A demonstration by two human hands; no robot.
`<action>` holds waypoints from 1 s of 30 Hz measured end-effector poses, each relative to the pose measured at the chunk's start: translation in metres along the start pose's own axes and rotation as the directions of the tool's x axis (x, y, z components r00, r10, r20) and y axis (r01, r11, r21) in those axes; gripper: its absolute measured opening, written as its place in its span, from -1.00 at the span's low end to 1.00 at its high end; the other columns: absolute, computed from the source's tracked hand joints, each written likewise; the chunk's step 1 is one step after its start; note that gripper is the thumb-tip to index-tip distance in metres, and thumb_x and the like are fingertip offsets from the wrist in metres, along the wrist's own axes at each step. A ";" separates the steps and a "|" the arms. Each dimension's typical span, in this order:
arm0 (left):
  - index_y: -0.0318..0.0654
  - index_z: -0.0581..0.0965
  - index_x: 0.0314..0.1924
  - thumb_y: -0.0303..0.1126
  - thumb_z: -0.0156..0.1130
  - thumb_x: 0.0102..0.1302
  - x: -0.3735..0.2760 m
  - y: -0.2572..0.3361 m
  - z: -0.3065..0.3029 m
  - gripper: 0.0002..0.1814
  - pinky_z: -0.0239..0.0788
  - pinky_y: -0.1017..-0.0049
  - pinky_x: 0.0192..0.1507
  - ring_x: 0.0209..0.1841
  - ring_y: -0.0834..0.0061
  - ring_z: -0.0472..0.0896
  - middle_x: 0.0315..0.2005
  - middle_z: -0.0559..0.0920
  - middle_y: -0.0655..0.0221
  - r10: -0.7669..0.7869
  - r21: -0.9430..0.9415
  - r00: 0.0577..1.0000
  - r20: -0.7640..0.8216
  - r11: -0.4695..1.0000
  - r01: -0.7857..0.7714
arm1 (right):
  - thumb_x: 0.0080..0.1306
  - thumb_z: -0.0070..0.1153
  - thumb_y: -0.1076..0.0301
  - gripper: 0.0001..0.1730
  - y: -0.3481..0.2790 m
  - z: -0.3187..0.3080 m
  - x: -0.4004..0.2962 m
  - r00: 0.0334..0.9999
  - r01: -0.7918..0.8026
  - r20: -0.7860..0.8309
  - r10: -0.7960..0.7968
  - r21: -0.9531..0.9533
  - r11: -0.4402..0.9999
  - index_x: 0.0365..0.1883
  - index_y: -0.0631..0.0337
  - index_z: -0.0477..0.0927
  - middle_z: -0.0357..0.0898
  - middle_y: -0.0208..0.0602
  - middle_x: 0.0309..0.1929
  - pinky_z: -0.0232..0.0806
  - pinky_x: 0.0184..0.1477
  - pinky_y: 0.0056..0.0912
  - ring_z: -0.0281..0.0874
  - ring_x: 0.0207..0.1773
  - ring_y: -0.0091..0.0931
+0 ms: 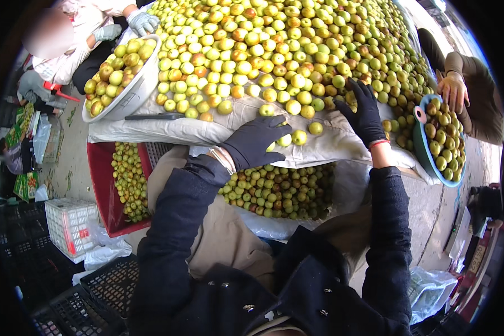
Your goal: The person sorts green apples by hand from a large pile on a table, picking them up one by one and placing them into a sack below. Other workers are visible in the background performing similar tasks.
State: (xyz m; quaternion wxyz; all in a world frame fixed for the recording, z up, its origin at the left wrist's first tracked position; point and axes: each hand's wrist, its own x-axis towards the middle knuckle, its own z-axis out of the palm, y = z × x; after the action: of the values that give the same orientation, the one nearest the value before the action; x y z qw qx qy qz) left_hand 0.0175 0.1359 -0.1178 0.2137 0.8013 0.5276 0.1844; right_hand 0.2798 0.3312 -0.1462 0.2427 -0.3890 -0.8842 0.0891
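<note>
A wide heap of green and reddish jujubes (285, 54) covers the cloth-topped table (172, 132) before me. My left hand (256, 140), in a black glove, is at the front edge with its thumb and fingers apart around a few loose jujubes (284, 140). Part of that fruit is hidden beneath the fingers. Farther right, my right hand (363, 111), gloved in black too, lies over the near border of the heap, its fingers spread among the fruit. Neither hand shows a firm grip. Single jujubes (299, 137) rest between the two hands.
A white basin (128, 98) of jujubes tilts at left beside a co-worker's gloved hand (143, 22). At right, another person's hand (453, 90) touches a blue basin (420, 140). Below the table are a red crate (101, 189) and more jujubes (277, 191). Crates (71, 224) stand at left.
</note>
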 end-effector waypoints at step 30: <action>0.04 0.14 0.43 0.19 0.02 0.31 0.005 -0.039 0.008 -0.22 -0.24 -0.14 0.37 0.46 0.03 -0.03 0.44 0.05 0.20 -0.203 0.568 0.979 0.025 0.809 0.154 | 0.15 0.27 -0.09 -0.31 -0.065 -0.009 -0.060 0.906 0.031 0.414 -0.086 0.137 0.990 0.26 -0.22 0.43 0.12 0.06 0.41 0.23 0.30 -0.13 0.26 0.34 -0.05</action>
State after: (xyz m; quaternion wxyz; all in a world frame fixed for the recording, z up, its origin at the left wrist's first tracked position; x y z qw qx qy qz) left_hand -0.0064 0.1526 -0.1455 0.0064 0.7824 0.6218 -0.0341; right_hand 0.2769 0.2427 -0.1369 0.0741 -0.3179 -0.9194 0.2194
